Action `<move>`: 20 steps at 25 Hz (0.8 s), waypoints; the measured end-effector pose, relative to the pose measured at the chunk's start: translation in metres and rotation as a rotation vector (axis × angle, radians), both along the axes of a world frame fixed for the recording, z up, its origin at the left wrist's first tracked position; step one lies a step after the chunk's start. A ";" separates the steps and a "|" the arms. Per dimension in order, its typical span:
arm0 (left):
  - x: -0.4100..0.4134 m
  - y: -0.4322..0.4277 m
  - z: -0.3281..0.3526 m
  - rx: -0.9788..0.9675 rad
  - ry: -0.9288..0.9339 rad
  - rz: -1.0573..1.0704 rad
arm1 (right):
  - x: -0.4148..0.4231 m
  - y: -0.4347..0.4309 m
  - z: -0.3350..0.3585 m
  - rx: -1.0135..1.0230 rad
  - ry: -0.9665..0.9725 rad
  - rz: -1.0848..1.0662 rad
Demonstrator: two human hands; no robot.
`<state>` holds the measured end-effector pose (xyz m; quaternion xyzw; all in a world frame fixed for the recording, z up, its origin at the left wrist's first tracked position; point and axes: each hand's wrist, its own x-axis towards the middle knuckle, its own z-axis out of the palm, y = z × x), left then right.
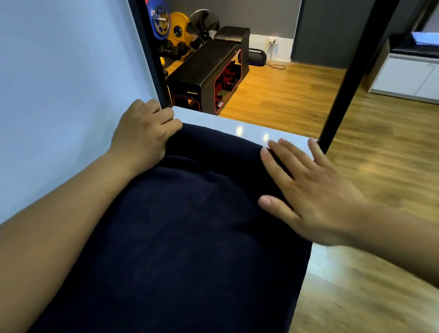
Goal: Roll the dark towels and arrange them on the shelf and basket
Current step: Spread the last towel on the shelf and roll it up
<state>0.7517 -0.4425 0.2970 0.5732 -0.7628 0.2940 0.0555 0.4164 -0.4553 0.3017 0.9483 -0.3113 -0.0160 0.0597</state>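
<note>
Now left hand (144,134) and right hand (308,191) press dark towel (182,255) flat.

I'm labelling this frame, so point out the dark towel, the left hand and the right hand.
dark towel (183,241): head view, middle of the spread cloth.
left hand (143,136): head view, back of the hand at the towel's far corner.
right hand (311,196): head view, back of the hand, flat on the towel's right edge.

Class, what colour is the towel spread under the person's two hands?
Dark navy, almost black, and plain with no pattern; the towel shows best in the head view.
</note>
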 end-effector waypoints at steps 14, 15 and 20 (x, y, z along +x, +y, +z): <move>-0.016 -0.005 0.074 0.699 -0.169 0.204 | 0.050 -0.013 0.052 0.166 -0.142 -0.128; -0.016 -0.010 0.072 0.753 -0.162 0.194 | 0.051 -0.018 0.048 0.259 -0.168 -0.167; -0.010 -0.019 0.054 0.937 0.157 0.194 | 0.045 -0.007 0.025 0.299 -0.021 -0.091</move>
